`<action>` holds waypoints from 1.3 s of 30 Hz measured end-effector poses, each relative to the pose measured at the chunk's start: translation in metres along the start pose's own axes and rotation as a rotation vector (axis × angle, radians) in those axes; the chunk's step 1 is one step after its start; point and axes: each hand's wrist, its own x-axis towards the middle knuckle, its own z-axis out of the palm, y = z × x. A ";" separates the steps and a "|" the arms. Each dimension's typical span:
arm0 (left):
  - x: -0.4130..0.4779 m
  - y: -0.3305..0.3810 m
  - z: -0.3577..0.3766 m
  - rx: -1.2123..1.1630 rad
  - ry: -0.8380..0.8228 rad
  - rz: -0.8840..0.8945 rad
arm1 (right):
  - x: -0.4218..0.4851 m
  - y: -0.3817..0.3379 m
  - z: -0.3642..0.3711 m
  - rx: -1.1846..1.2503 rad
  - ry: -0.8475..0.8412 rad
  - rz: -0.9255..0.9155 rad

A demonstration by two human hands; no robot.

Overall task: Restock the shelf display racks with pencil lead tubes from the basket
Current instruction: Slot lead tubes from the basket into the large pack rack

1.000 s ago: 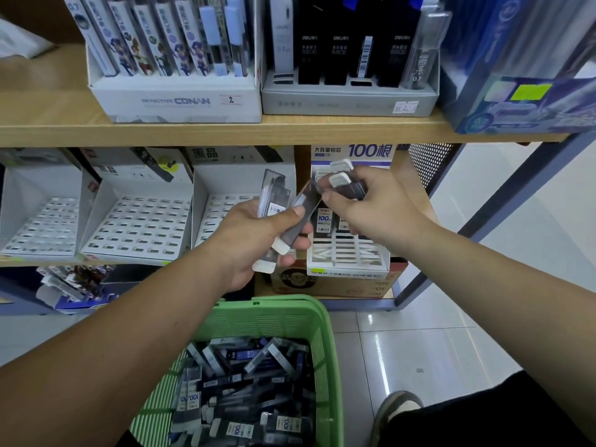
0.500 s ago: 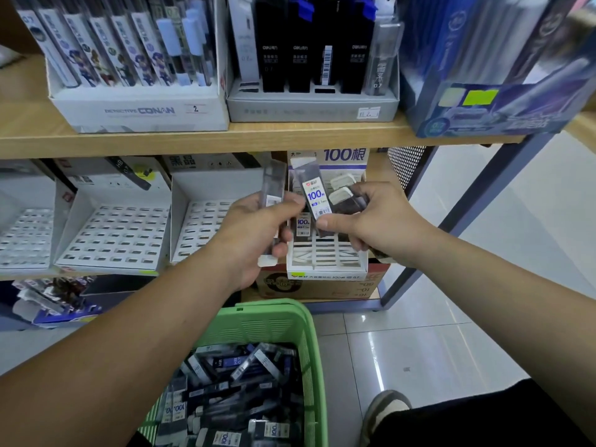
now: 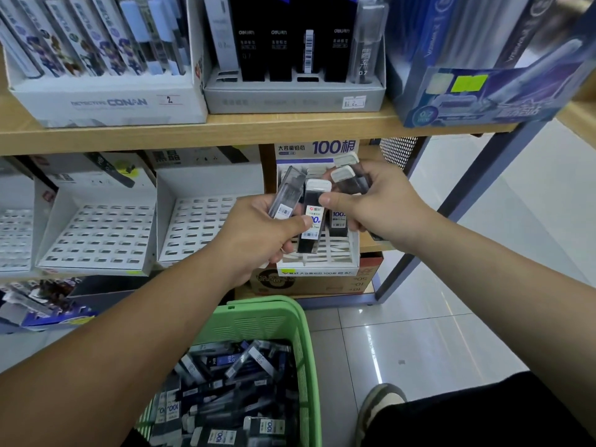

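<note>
fingers of left hand (image 3: 254, 237) curled round clear tube (image 3: 288, 192), right hand (image 3: 383, 201) clutching white-capped tubes (image 3: 344, 174)

You held both bare forearms stretched forward and angled inward, so the hands were just beside each other. Your left hand (image 3: 258, 233) was knuckles-up, its fingers curled round a clear tube (image 3: 286, 196), thumb laid across the front. Your right hand (image 3: 379, 201) clutched several capped tubes (image 3: 346, 179), thumb pointing left.
</note>
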 end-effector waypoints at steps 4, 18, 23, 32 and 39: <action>0.003 0.000 -0.002 -0.038 0.088 -0.020 | 0.006 0.001 -0.004 -0.101 0.089 -0.066; -0.007 0.000 -0.009 -0.190 -0.070 -0.087 | 0.009 0.017 0.012 -0.345 0.047 -0.118; -0.008 -0.004 -0.012 -0.096 -0.022 -0.097 | 0.007 0.021 0.016 -0.484 0.063 -0.138; -0.003 -0.002 -0.015 -0.023 -0.078 -0.008 | 0.006 0.002 0.010 -0.323 0.057 -0.271; -0.008 0.005 -0.010 -0.154 -0.019 0.115 | -0.006 0.002 0.003 -0.297 -0.178 -0.250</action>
